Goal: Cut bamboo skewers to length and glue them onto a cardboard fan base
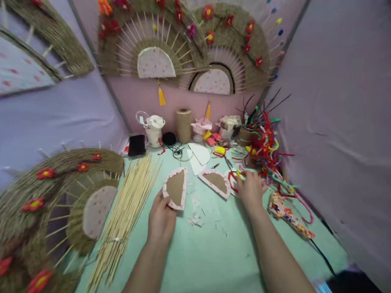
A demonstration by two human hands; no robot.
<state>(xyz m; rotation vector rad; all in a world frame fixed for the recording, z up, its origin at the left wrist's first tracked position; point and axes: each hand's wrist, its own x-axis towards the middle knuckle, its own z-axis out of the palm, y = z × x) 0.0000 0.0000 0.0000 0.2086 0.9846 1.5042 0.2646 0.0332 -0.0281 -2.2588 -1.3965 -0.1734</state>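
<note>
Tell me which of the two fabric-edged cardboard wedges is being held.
The left wedge, gripped at its near end by the left hand. The other wedge lies on the table beside the right hand.

One view, worn on my head, looks forward and down at the table (210, 256) from close above its near edge.

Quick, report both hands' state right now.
Left hand: closed on the fabric-edged cardboard wedge.
Right hand: at the red-handled scissors; whether it grips them cannot be told.
</note>
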